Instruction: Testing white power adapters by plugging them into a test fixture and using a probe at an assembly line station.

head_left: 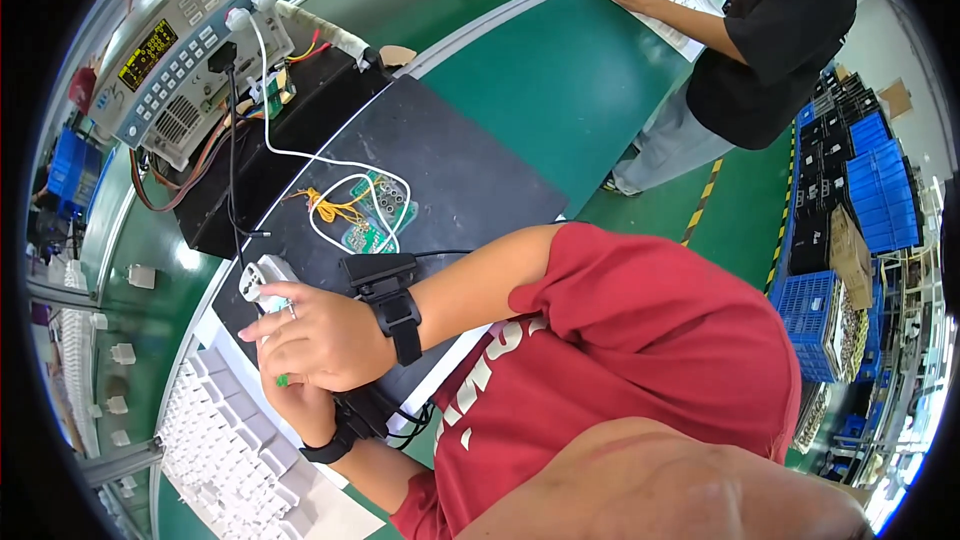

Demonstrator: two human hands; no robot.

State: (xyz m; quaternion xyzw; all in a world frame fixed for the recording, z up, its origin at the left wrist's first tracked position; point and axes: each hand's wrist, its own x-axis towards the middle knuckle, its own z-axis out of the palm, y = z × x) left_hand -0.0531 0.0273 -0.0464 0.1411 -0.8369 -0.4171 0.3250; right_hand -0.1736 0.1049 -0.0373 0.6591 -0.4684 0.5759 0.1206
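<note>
So the white plastic housing (278,268) sits right by the fingertips of the right hand (325,345), partly hidden behind them. Probably light, stiff and a bit slick; the flat long sides seem the safest hold, off the end face. Looks small and boxy, with dark holes in that rounded end. The right hand's fingers are half curled, but can't tell if they're gripping it. The left hand (298,408) is tucked under, mostly covered, grip unclear; a green bit (282,380) pokes out between them.
</note>
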